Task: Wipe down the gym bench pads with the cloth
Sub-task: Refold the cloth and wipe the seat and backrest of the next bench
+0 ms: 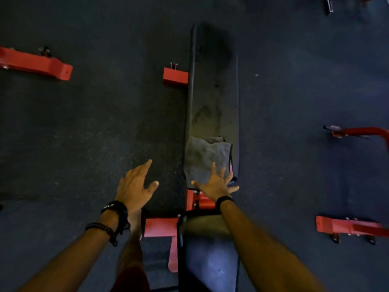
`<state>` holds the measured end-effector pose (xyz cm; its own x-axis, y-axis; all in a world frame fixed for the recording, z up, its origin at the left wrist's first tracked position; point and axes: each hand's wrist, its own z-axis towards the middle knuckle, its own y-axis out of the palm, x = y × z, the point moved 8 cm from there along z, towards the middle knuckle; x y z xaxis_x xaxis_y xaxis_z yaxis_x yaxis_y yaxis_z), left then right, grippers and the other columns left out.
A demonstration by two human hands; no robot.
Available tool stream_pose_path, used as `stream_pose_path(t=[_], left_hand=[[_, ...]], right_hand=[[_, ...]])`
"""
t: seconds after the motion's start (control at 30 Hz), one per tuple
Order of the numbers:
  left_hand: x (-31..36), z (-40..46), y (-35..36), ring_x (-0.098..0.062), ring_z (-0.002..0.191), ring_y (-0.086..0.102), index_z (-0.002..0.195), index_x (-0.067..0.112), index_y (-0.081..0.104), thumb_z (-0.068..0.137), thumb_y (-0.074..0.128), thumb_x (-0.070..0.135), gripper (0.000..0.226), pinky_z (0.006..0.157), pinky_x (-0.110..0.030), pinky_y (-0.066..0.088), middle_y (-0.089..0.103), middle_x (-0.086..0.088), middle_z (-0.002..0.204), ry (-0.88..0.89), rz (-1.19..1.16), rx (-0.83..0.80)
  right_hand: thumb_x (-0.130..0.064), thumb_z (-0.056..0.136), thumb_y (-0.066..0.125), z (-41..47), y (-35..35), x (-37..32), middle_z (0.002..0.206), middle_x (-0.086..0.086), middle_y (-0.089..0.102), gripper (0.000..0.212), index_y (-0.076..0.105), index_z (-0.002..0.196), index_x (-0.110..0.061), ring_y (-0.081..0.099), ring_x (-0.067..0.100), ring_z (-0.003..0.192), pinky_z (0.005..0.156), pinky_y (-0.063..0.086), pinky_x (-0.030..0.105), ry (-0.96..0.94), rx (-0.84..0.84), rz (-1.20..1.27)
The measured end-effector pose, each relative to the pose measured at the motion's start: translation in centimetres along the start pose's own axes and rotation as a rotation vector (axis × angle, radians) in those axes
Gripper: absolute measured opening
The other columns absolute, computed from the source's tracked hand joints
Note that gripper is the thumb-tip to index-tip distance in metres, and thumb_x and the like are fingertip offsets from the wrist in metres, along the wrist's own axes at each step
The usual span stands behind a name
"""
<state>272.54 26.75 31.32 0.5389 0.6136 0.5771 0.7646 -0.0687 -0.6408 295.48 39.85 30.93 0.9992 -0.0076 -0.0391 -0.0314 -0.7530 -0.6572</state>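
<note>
The crumpled grey fabric cloth [207, 159] lies spread on the near end of the long black padded backrest pad [212, 95] of the gym bench, covering most of the pad's width there, with a strip of bare pad showing along the right edge. The right hand [216, 184] is at the cloth's near edge with its fingers splayed and straight, tips over the fabric; whether the palm already presses down I cannot tell. It grips nothing.

Judging by this, the step in hand is the wiping of the long pad, near its lower end. The pad beyond the cloth shows dull smudged patches toward its middle, so much of its length seems yet to be wiped. The next move likely calls for flat pressure on the cloth and a push up the pad toward its far end, keeping the fabric from bunching or sliding off the left edge.

The left hand [135, 186] hangs over the dark rubber floor [84, 133] to the left of the bench, well apart from the cloth, fingers spread and holding nothing. Nearer the person, the shorter black seat pad [208, 256] sits across a gap where the red metal bench frame [200, 202] shows. Other red frame feet [35, 63] stand on the floor to either side.
</note>
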Motion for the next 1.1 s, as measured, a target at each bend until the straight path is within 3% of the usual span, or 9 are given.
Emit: stream_pose_path(t=[0.17,0.33,0.43,0.63,0.73,0.83,1.0,1.1], left_hand=[[-2.5,1.1,0.4,-0.031,0.144,0.029,0.156,0.027,0.015,0.096,0.054,0.04,0.073,0.115,-0.05,0.027,0.031,-0.007,0.157,-0.102,-0.03,-0.085],[0.1,2.0,3.7,-0.029,0.141,0.032,0.156,0.028,0.016,0.096,0.052,0.044,0.071,0.115,-0.047,0.027,0.033,-0.006,0.156,-0.094,-0.06,-0.076],[1.2,3.2,5.9,-0.029,0.143,0.03,0.155,0.031,0.018,0.097,0.044,0.052,0.067,0.116,-0.05,0.025,0.031,-0.006,0.157,-0.149,-0.178,0.01],[0.2,7.4,10.7,-0.028,0.145,0.027,0.154,0.03,0.023,0.1,0.03,0.056,0.061,0.117,-0.053,0.02,0.03,-0.005,0.159,-0.356,-0.519,0.37],[-1.4,6.5,14.7,-0.025,0.145,0.028,0.153,0.034,0.025,0.092,0.029,0.067,0.069,0.117,-0.052,0.022,0.032,-0.002,0.158,-0.425,-0.582,0.451],[-2.2,6.3,16.1,-0.022,0.144,0.029,0.152,0.036,0.025,0.084,0.024,0.075,0.078,0.117,-0.051,0.023,0.032,-0.001,0.157,-0.379,-0.559,0.468],[-4.6,9.5,15.6,-0.021,0.144,0.031,0.152,0.036,0.026,0.082,0.024,0.076,0.081,0.116,-0.052,0.025,0.034,-0.001,0.157,-0.314,-0.543,0.555],[-5.2,10.4,15.5,-0.022,0.143,0.033,0.152,0.038,0.026,0.086,0.027,0.073,0.074,0.116,-0.054,0.025,0.034,-0.001,0.157,-0.305,-0.576,0.608]], right_hand=[[-0.068,0.088,0.052,0.3,1.2,-2.0,0.163,0.015,-0.013,0.101,-0.009,0.157,-0.027,-0.011,0.041,0.149,0.111,-0.001,0.071,0.01,-0.05,-0.05],[-0.063,0.093,0.049,2.2,-2.0,-3.2,0.163,0.016,-0.009,0.091,0.001,0.158,-0.022,-0.005,0.038,0.15,0.116,0.007,0.065,-0.171,0.186,-0.072],[-0.065,0.091,0.048,4.1,-2.8,-3.5,0.163,0.017,-0.006,0.089,0.006,0.157,-0.022,-0.002,0.038,0.15,0.119,0.012,0.061,-0.284,0.332,-0.111],[-0.083,0.084,0.028,10.6,1.9,-4.2,0.163,0.016,-0.01,0.094,0.002,0.158,-0.031,-0.009,0.045,0.148,0.113,0.0,0.071,-0.607,0.48,-0.427],[-0.078,0.087,0.031,12.1,3.6,-3.0,0.164,0.018,-0.003,0.083,0.015,0.156,-0.035,-0.006,0.046,0.148,0.112,-0.001,0.071,-0.76,0.546,-0.468],[-0.07,0.088,0.04,14.5,1.0,-6.9,0.162,0.017,0.011,0.067,0.038,0.147,-0.038,0.006,0.047,0.147,0.111,0.004,0.073,-0.872,0.607,-0.456],[-0.056,0.084,0.05,18.6,-2.7,-13.6,0.157,0.012,0.023,0.046,0.061,0.122,-0.033,0.015,0.045,0.144,0.111,0.007,0.073,-0.781,0.67,-0.379],[-0.051,0.083,0.051,13.6,2.7,-10.1,0.152,0.013,0.036,0.04,0.068,0.109,-0.026,0.021,0.041,0.143,0.114,0.012,0.068,-1.058,0.637,-0.492]])
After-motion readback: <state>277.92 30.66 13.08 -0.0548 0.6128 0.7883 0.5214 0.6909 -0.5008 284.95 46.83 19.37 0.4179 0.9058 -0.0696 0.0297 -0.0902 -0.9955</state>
